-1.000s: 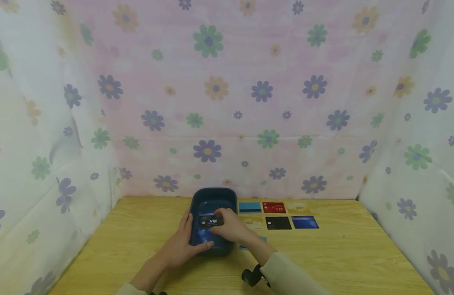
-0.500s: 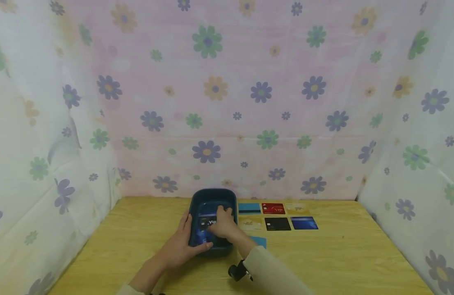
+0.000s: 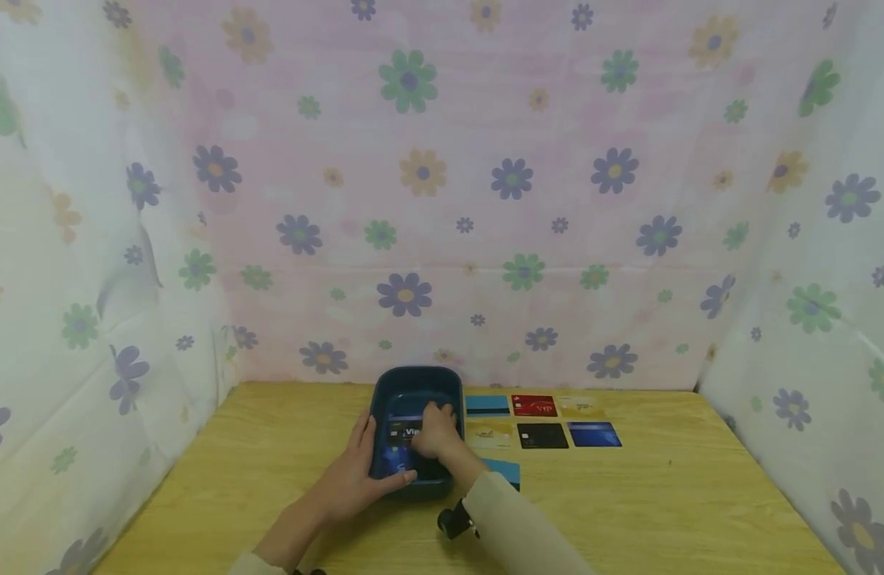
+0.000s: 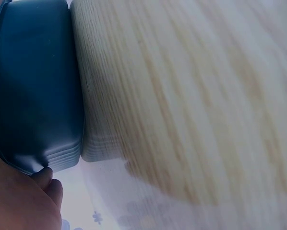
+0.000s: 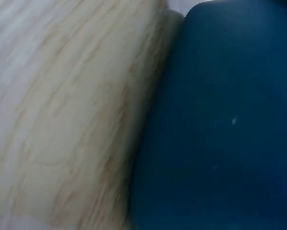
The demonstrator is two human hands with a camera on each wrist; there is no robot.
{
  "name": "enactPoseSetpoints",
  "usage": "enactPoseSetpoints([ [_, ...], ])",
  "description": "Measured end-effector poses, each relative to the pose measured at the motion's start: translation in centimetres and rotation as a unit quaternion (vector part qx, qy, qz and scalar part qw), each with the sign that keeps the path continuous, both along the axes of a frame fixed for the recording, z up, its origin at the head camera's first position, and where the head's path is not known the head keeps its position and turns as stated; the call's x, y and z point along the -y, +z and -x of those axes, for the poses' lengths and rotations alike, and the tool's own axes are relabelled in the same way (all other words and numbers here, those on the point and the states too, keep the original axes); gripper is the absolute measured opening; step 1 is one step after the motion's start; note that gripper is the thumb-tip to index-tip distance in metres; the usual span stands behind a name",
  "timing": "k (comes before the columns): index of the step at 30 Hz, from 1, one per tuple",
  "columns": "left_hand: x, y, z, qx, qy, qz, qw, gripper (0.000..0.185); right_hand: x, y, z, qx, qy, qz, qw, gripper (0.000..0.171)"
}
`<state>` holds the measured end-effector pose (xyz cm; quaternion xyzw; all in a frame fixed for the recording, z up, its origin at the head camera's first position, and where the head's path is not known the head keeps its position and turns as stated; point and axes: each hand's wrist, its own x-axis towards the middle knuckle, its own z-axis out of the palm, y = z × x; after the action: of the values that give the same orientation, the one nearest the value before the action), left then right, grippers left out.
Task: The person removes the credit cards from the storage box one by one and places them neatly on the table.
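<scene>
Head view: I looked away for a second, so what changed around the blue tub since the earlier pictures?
The right hand sank lower into the blue tub, bringing the black VIP card down with it; its sleeve slid left. The left hand stayed on the tub's near-left side, and the cards on the table did not move.

Dark teal tray (image 3: 416, 382); black VIP card (image 3: 408, 432); pale wood-grain surface (image 3: 664, 503); pink backdrop (image 3: 442, 200) with flowers.

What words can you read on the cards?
"Vip", partly hidden by the right hand: on the black card in the blue tray.
"VIP": on the red card on the table.
The other cards' print is too small to read.
</scene>
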<state>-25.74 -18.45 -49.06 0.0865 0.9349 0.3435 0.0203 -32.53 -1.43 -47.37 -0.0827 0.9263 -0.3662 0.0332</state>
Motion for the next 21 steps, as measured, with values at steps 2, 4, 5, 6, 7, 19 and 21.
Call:
enactPoseSetpoints([
  [2, 0.01, -0.07, 0.04, -0.001, -0.001, 0.000, 1.0000, 0.125, -0.05, -0.14, 0.07, -0.008, 0.003, 0.000, 1.000, 0.048],
  [4, 0.03, -0.15, 0.08, -0.001, -0.002, 0.001, 1.0000, 0.125, -0.13, -0.19, 0.09, -0.011, 0.005, 0.001, 1.000, 0.035],
  [5, 0.04, -0.18, 0.10, -0.002, -0.002, 0.002, 1.0000, 0.125, -0.17, -0.17, 0.08, -0.011, 0.005, 0.004, 1.000, 0.032],
  [6, 0.05, -0.20, 0.12, -0.001, -0.002, 0.002, 1.0000, 0.125, -0.17, -0.16, 0.10, -0.009, 0.005, 0.005, 1.000, 0.031],
  [7, 0.05, -0.19, 0.11, -0.001, -0.002, 0.002, 1.0000, 0.125, -0.18, -0.16, 0.13, -0.008, 0.005, 0.006, 1.000, 0.031],
  [19, 0.11, -0.23, 0.15, 0.002, -0.002, -0.001, 1.0000, 0.125, 0.01, -0.74, 0.84, -0.034, 0.005, 0.008, 0.999, 0.039],
  [21, 0.16, -0.27, 0.13, 0.002, -0.002, -0.001, 1.0000, 0.125, 0.06, -0.79, 0.78, -0.030, 0.001, 0.014, 0.999, 0.042],
])
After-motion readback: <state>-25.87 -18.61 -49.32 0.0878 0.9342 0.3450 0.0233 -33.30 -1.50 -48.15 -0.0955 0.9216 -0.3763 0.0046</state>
